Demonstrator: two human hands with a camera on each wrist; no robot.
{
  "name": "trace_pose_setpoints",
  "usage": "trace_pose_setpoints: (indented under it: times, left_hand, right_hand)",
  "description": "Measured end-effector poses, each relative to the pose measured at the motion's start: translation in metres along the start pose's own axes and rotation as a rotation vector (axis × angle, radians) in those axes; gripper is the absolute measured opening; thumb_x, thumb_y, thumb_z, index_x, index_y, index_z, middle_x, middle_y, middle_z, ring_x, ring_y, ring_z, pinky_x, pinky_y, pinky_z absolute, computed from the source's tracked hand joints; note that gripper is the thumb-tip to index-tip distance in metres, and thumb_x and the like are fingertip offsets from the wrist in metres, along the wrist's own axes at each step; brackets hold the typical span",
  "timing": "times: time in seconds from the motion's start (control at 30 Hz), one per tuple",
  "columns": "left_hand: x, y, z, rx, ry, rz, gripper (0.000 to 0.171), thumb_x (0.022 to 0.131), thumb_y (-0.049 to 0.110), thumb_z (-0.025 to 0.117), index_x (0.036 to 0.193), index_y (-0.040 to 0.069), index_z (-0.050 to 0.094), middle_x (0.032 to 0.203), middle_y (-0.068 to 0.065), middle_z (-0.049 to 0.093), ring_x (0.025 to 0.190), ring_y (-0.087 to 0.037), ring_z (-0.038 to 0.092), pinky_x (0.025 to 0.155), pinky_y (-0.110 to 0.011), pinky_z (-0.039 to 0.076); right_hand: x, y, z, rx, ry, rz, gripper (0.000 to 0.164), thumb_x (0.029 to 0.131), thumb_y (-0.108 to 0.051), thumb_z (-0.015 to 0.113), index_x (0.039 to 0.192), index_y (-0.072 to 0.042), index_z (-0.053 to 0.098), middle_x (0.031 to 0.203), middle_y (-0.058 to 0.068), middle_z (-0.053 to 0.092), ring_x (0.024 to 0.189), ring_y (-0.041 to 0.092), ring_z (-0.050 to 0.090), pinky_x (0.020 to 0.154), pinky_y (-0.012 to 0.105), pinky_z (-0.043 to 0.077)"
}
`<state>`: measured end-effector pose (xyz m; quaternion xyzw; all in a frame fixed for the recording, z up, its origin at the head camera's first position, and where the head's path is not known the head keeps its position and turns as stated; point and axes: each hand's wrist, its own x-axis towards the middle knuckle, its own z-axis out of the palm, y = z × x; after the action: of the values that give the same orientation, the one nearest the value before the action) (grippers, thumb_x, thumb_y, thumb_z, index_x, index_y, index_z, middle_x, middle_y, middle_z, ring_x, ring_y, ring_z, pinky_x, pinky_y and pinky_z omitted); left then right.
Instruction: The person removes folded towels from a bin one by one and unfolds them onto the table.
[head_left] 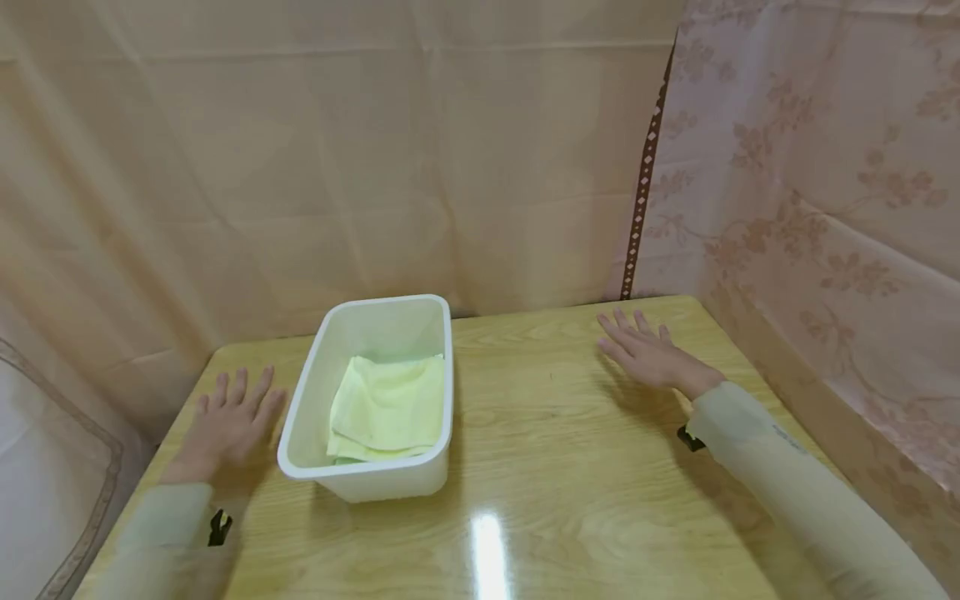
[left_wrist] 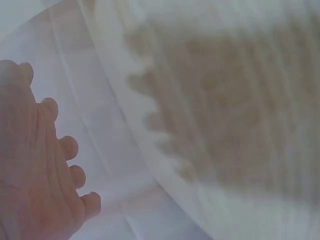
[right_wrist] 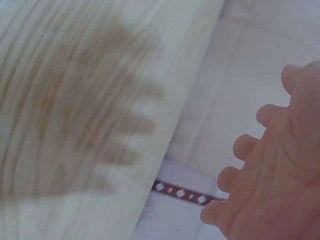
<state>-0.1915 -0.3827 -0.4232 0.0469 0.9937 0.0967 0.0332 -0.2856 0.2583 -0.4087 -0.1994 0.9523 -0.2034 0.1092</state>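
A white plastic bin (head_left: 363, 472) stands on the left half of the wooden table. Inside it lies a folded pale yellow cloth (head_left: 390, 408). My left hand (head_left: 228, 425) hovers over the table just left of the bin, palm down and fingers spread, holding nothing. Over the far right part of the table is my right hand (head_left: 648, 354), also palm down with its fingers spread and nothing in it. Both wrist views show an empty palm, the left (left_wrist: 35, 170) and the right (right_wrist: 275, 170), each casting a shadow on the wood.
The wooden table (head_left: 555, 467) has a bright reflection near its front. A beige curtain (head_left: 337, 167) hangs behind it, and a pink flowered curtain (head_left: 840, 208) runs along the right side. White fabric (head_left: 45, 467) hangs at the left.
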Motion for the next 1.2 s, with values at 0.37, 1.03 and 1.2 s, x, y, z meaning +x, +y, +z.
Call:
trace_pose_setpoints:
  times: [0.37,1.03,1.2]
  left_hand:
    - [0.019,0.012,-0.037,0.030,0.035,0.051,0.070,0.109,0.053,0.013,0.163,0.009,0.003,0.158,-0.042,0.001,0.141,-0.066,-0.004,0.106,-0.080,0.005]
    - [0.039,0.096,-0.109,-0.149,0.181,0.241,0.067,0.110,0.048,0.023,0.164,0.011,0.007,0.163,-0.033,0.001,0.150,-0.049,-0.006,0.117,-0.066,0.004]
    - [0.042,0.135,-0.129,-0.102,0.198,0.288,0.068,0.109,0.051,0.024,0.164,0.015,0.005,0.167,-0.022,0.002,0.153,-0.042,-0.001,0.120,-0.060,0.006]
  right_hand:
    - [0.011,-0.047,-0.008,0.073,0.013,-0.121,0.070,0.109,-0.056,0.024,0.164,-0.020,0.002,0.167,0.016,-0.007,0.150,0.040,-0.018,0.112,0.069,-0.012]
    - [0.026,-0.138,-0.011,0.230,0.040,-0.349,0.076,0.106,-0.060,0.034,0.164,-0.024,0.000,0.168,-0.007,-0.006,0.153,0.017,-0.007,0.123,0.047,0.005]
    - [0.044,-0.157,-0.003,0.484,0.047,-0.350,0.075,0.105,-0.061,0.035,0.163,-0.028,0.001,0.167,-0.013,-0.003,0.153,0.011,0.002,0.122,0.042,0.010]
